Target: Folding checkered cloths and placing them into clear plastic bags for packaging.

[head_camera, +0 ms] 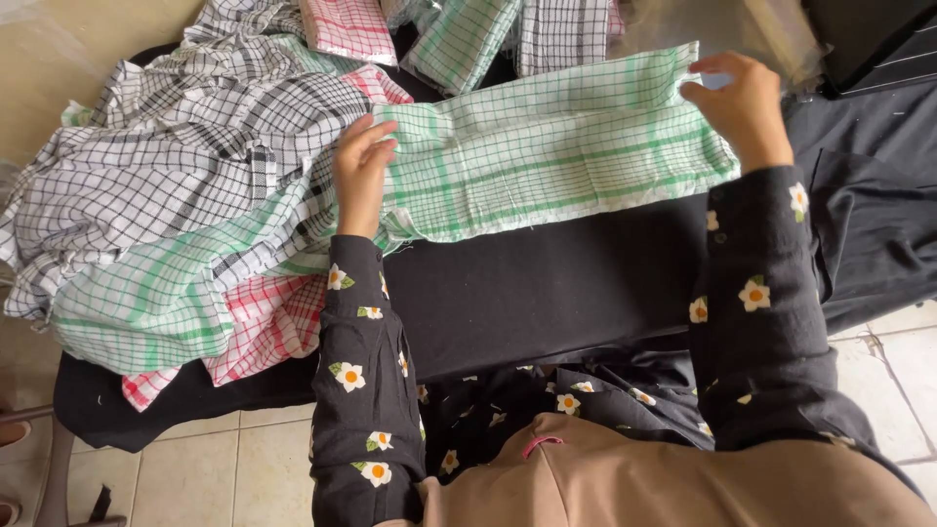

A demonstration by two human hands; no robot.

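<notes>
Left hand (pixel 363 168) flat on the near-left end of the green checked cloth (pixel 547 146), fingers spread and loosely bent, pressing rather than pinching. Right hand (pixel 744 102) closed on the far-right corner of the same cloth, thumb and fingers pinching its edge and lifting it slightly. Cloth stretched between both hands, lying folded into a long band across the black-covered table (pixel 547 283), frayed threads along its near edge.

Left of the green checked cloth, touching its end: a loose heap of cloths, with a black-and-white checked cloth (pixel 166 166) on top, another green checked piece (pixel 146 293) below it, and a red checked cloth (pixel 264 322) peeking out beneath, hanging over the table's near edge. Beyond the green checked cloth, at the far side: folded cloths in clear wrapping, one red-and-white (pixel 348 27), one green-and-white (pixel 459 39), one black-and-white (pixel 566 31). Just past the right hand: a sheet of clear plastic (pixel 752 29). Nearer than the cloth: dark sleeves with white flowers (pixel 366 390), and pale floor tiles (pixel 195 468) below the table.
</notes>
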